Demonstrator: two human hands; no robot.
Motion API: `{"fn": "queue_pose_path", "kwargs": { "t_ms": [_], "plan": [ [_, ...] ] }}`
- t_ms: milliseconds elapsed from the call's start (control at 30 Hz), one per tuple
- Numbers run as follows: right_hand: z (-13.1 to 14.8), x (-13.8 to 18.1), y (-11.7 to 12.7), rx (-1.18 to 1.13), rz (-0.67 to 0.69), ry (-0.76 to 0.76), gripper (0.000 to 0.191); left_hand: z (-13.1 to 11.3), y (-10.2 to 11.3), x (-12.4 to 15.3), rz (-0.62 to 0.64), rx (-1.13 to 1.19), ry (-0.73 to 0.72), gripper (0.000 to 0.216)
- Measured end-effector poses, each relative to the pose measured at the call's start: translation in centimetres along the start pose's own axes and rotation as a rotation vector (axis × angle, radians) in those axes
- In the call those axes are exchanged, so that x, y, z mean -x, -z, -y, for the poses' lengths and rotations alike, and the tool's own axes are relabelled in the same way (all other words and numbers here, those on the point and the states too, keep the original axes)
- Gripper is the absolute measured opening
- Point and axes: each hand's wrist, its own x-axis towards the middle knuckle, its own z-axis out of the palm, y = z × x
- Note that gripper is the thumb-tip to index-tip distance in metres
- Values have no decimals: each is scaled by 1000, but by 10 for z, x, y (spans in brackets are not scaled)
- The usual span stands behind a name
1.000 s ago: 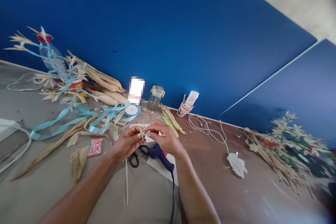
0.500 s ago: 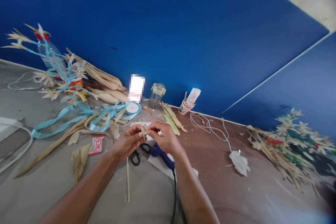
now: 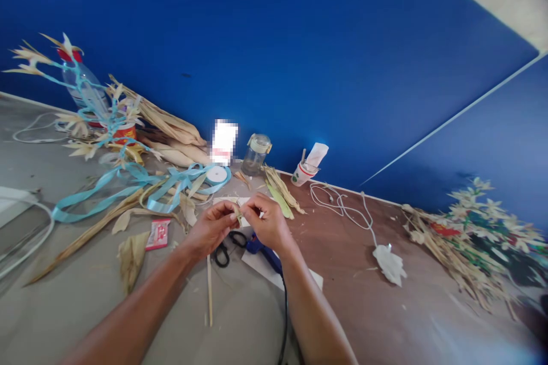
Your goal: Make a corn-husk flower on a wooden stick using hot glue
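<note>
Between my fingertips is a small pale strip of corn husk [image 3: 238, 217]. My left hand [image 3: 214, 227] pinches it from one side, thumb and forefinger pressed together. From the other side my right hand [image 3: 269, 223] closes on it too, its fingertips touching the strip. Just below my hands lie scissors with black handles [image 3: 221, 256], their blades hidden. A blue glue gun [image 3: 270, 260] rests on a white sheet [image 3: 257, 272], partly covered by my right wrist. Left of it, a thin pale stick [image 3: 209, 296] lies on the table.
Light blue ribbon [image 3: 103, 199], dried husks [image 3: 171, 128] and a pink packet [image 3: 157, 234] are at left. A clear jar [image 3: 256, 157] and a paper cup [image 3: 303, 173] stand by the blue wall. White cable [image 3: 342, 205] and husk flowers [image 3: 488, 211] lie right.
My fingers have come closer together around the husk strip, and it now shows less upright than before. My right hand has shifted slightly. Other things stay where they were.
</note>
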Motion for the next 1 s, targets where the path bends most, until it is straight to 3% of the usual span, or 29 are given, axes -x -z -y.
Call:
{"fn": "queue_pose_path", "kwargs": {
  "t_ms": [1000],
  "plan": [
    [-5,0,-2,-6,7,-54,26,-1,-3,1,-23,51,25,16]
  ]
}}
